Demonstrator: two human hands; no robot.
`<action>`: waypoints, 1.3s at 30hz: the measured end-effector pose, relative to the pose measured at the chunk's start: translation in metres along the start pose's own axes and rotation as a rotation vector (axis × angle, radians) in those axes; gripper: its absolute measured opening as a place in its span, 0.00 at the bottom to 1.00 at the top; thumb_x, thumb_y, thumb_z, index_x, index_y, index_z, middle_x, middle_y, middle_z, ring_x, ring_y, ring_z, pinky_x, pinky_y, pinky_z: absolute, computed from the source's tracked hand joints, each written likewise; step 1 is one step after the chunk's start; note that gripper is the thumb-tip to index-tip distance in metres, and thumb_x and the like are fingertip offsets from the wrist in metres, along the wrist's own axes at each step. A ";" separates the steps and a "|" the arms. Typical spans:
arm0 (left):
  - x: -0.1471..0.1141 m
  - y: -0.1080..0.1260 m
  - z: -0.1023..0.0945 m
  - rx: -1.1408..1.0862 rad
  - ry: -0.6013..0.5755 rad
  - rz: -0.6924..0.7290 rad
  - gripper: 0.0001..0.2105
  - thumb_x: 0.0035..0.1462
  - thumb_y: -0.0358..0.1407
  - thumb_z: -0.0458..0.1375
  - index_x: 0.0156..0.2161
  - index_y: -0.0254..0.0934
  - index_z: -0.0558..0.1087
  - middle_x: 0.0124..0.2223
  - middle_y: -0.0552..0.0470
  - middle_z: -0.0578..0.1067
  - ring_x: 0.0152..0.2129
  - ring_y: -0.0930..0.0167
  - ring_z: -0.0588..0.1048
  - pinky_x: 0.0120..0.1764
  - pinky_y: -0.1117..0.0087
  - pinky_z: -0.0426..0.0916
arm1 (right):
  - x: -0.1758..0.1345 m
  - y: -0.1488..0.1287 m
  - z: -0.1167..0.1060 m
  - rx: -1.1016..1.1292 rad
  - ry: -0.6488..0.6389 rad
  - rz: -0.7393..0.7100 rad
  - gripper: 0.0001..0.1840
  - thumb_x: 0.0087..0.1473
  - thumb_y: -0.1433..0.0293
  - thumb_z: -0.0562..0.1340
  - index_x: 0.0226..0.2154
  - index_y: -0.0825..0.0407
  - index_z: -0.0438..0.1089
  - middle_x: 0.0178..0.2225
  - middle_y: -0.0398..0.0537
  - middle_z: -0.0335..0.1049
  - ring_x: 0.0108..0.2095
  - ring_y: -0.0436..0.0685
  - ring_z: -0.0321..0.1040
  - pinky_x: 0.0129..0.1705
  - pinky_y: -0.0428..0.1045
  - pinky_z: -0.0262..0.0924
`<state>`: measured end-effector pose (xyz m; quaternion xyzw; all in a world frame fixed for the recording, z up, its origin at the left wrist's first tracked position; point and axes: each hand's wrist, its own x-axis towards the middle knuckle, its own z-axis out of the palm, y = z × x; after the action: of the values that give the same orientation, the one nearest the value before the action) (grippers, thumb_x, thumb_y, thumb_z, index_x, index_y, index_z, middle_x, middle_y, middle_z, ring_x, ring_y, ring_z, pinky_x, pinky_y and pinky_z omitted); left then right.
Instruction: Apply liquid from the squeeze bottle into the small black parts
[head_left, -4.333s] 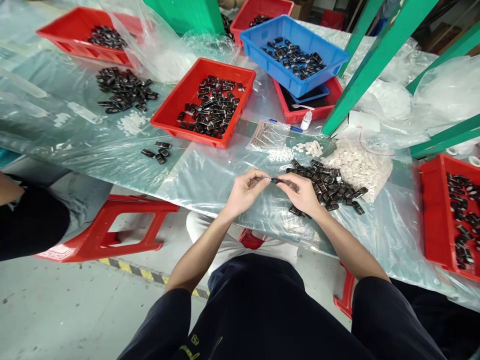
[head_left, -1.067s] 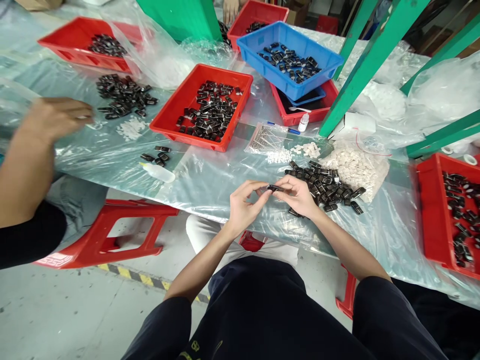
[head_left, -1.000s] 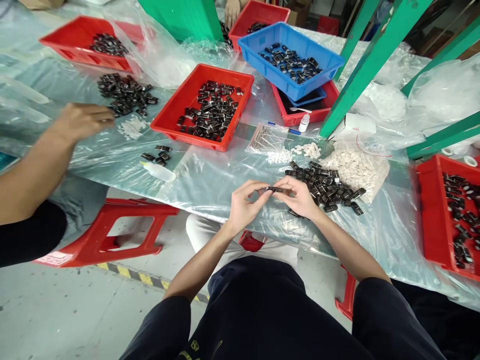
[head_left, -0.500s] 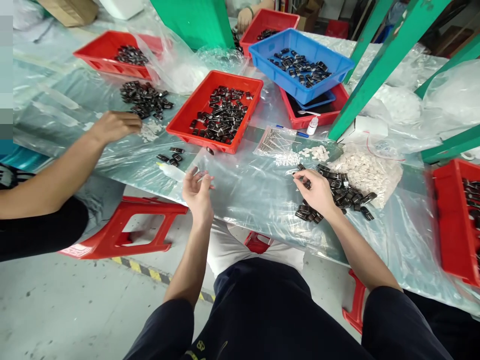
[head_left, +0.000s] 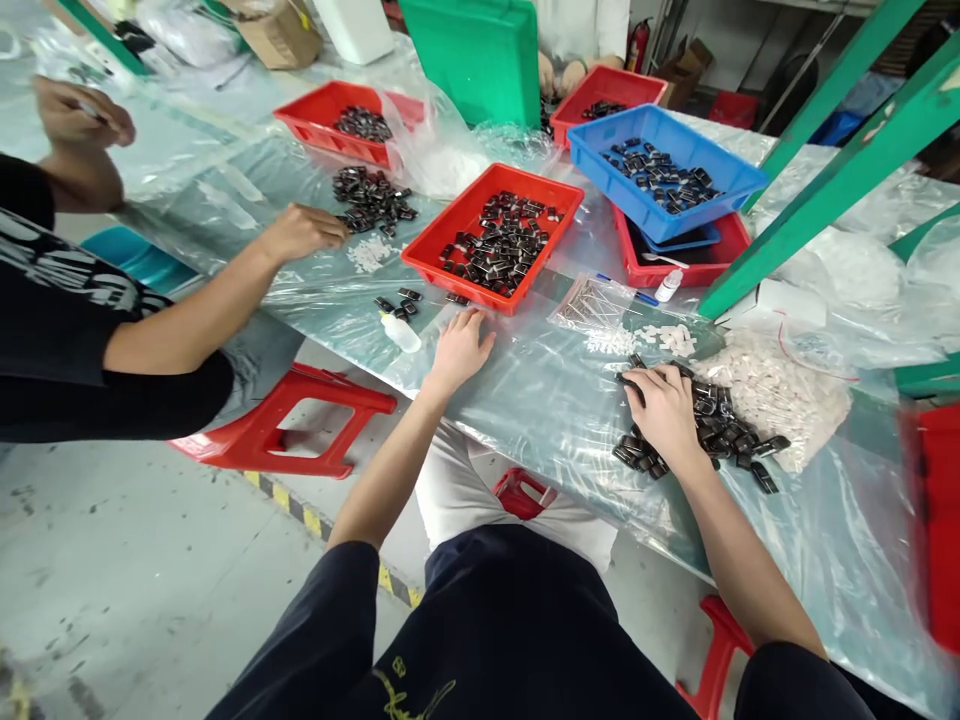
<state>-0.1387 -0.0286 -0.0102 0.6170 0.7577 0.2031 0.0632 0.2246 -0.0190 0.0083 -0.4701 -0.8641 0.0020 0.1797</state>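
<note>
My left hand rests low over the plastic-covered table, fingers stretched toward the front corner of a red tray. A small black part lies just beyond its fingertips. Left of that hand are a white squeeze bottle with a yellow tip and several black parts. My right hand is over a pile of glossy black parts, fingers curled down. Between its thumb and fingers shows a black part. Small white pieces lie beyond it.
A bag of white pieces stands right of the pile. Behind are a blue tray of black parts, a small bottle and green posts. At left, a co-worker's hand touches another black pile.
The view has swung left. My left hand has come down from above the table edge to beside the red tray. My right hand has lowered onto the pile. A co-worker's other hand has appeared.
</note>
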 end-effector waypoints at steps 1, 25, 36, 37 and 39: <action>0.006 -0.002 -0.001 0.030 -0.011 -0.021 0.23 0.67 0.38 0.55 0.65 0.34 0.69 0.69 0.36 0.70 0.67 0.49 0.67 0.67 0.45 0.62 | 0.000 0.001 0.000 -0.003 0.005 -0.011 0.12 0.67 0.73 0.61 0.47 0.53 0.79 0.50 0.52 0.83 0.51 0.68 0.66 0.50 0.59 0.54; -0.090 0.116 0.000 -0.722 -0.144 0.380 0.17 0.68 0.43 0.60 0.58 0.41 0.76 0.52 0.46 0.82 0.43 0.66 0.82 0.46 0.65 0.77 | -0.001 -0.031 -0.001 0.723 0.036 -0.036 0.09 0.66 0.65 0.64 0.44 0.48 0.80 0.41 0.51 0.81 0.40 0.61 0.75 0.39 0.54 0.67; -0.091 0.122 0.013 -0.924 -0.087 0.264 0.13 0.66 0.44 0.63 0.46 0.38 0.82 0.39 0.48 0.85 0.34 0.68 0.81 0.35 0.69 0.72 | 0.000 -0.042 -0.002 1.346 -0.117 0.377 0.21 0.55 0.49 0.72 0.39 0.49 0.79 0.31 0.46 0.77 0.30 0.54 0.69 0.33 0.50 0.65; -0.091 0.121 0.012 -0.935 -0.081 0.269 0.13 0.65 0.44 0.64 0.46 0.38 0.82 0.39 0.49 0.85 0.33 0.69 0.81 0.35 0.69 0.72 | 0.000 -0.042 -0.003 1.378 -0.138 0.399 0.22 0.54 0.49 0.72 0.39 0.49 0.78 0.30 0.46 0.76 0.29 0.53 0.68 0.32 0.50 0.63; -0.091 0.119 0.011 -0.944 -0.061 0.275 0.13 0.64 0.45 0.65 0.45 0.38 0.83 0.37 0.50 0.85 0.31 0.70 0.80 0.34 0.69 0.71 | 0.000 -0.044 -0.003 1.440 -0.172 0.423 0.23 0.53 0.48 0.73 0.40 0.49 0.78 0.29 0.45 0.75 0.27 0.52 0.66 0.28 0.49 0.60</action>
<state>-0.0053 -0.0948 0.0115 0.6210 0.4923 0.5126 0.3306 0.1900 -0.0443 0.0183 -0.3907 -0.5514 0.6374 0.3702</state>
